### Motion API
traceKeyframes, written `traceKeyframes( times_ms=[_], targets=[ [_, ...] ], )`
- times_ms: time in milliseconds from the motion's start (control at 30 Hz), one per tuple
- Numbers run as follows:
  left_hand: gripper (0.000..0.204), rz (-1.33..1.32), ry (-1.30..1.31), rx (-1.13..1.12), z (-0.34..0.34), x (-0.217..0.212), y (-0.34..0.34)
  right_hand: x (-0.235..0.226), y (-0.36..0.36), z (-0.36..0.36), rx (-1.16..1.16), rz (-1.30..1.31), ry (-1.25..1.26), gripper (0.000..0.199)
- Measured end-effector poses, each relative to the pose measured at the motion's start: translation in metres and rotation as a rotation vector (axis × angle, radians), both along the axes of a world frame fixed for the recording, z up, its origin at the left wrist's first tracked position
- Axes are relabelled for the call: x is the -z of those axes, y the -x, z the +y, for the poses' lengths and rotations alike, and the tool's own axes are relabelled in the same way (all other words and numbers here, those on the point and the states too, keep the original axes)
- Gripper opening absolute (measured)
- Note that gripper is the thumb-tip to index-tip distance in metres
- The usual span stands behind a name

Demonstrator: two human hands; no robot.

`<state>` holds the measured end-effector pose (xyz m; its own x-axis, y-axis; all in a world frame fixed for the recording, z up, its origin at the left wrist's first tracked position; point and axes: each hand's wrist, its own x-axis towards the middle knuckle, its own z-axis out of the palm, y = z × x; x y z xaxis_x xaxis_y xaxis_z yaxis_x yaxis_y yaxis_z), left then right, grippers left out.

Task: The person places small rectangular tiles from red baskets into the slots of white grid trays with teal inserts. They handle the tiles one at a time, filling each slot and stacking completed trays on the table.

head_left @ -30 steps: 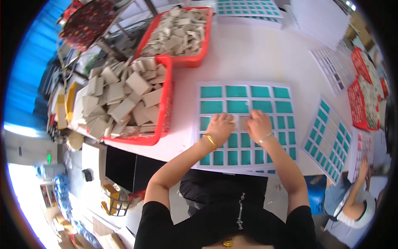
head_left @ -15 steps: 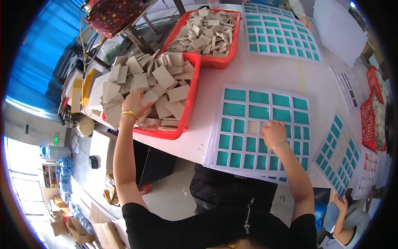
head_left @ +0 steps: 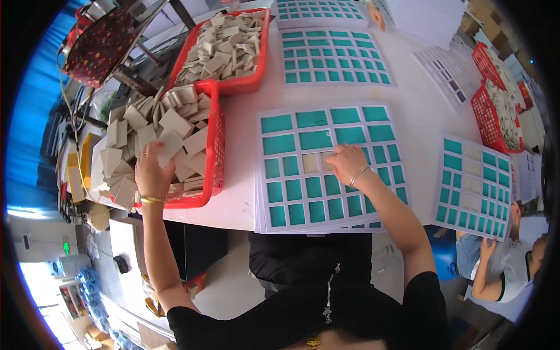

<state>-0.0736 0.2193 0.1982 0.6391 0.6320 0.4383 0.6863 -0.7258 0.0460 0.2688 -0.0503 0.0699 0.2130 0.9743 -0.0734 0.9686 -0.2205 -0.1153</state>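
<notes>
My left hand (head_left: 153, 175), with a gold bangle at its wrist, is at the near red basket (head_left: 217, 149), its fingers and thumb closed about a pale flat tile (head_left: 171, 144). Many similar tiles lie heaped around it. My right hand (head_left: 350, 162), wearing a silver bangle, is over a white grid board (head_left: 280, 191) with teal openings. Its bunched fingertips press on a small pale tile (head_left: 327, 165) in one opening, partly hidden by them. Left of this, another pale tile (head_left: 311, 163) fills the neighbouring opening. The board lies on a stack of others.
Behind the near basket stands a second red basket (head_left: 263, 52) of tiles. More grid boards (head_left: 335, 57) lie across the white table (head_left: 239, 122). At right, another person holds up a partly filled board (head_left: 473, 189) near red baskets (head_left: 487, 114). A co-worker's hand (head_left: 377, 17) shows at the far side.
The whole view has shifted, with baskets and board now further left in it. My left hand has drawn a tile from the heap's surface. My right hand stays at the same opening.
</notes>
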Motion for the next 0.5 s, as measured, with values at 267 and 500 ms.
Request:
traceKeyframes(
  times_ms=[267, 500],
  targets=[
    [0.046, -0.260, 0.292, 0.698, -0.103, 0.027, -0.152, -0.053, 0.003, 0.045, 0.248, 1.848, -0.386, 0.034],
    [0.050, -0.326, 0.467, 0.706, -0.108, 0.072, -0.208, -0.070, -0.044, 0.035, 0.251, 1.471, -0.361, 0.024]
  ],
)
